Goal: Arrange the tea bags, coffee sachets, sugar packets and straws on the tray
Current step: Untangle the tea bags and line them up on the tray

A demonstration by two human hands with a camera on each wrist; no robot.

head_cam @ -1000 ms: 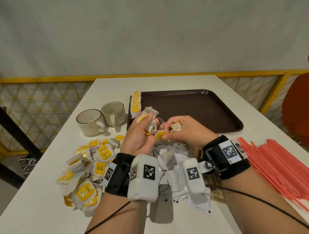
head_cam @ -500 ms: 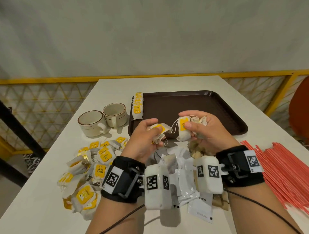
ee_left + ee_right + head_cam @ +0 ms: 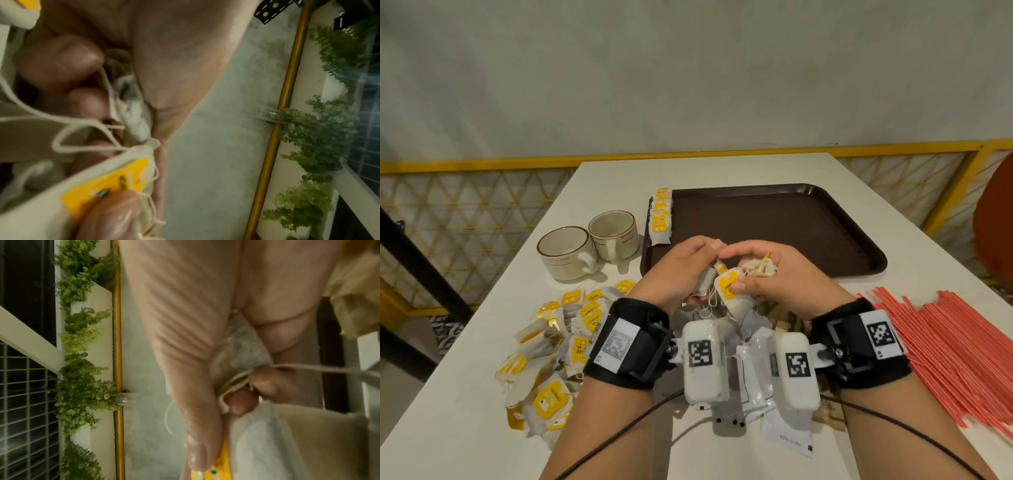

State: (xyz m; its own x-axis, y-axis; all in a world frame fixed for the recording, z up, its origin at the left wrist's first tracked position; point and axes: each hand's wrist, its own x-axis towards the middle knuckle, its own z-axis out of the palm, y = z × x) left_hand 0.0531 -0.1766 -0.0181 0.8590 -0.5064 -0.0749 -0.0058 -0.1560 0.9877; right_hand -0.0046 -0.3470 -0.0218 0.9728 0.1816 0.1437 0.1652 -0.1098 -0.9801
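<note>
Tea bags [image 3: 732,293] were bunched in both hands above the tray's [image 3: 774,219] near edge: left hand [image 3: 678,270] fingers curled on one bag, right hand [image 3: 770,274] pinching a yellow-tagged bag, strings tangled between; more lay loose on the tabletop [image 3: 482,394]

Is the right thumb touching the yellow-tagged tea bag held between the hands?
Touching. In the head view the right hand's thumb presses on the tea bag's yellow tag; the left wrist view shows the thumb tip lying on that tag.

two beige brown-rimmed cups [image 3: 589,248] side by side on white worktop [image 3: 465,394], yellow lattice railing [image 3: 469,205] behind, fern-like greenery [image 3: 316,142] along wall
</note>
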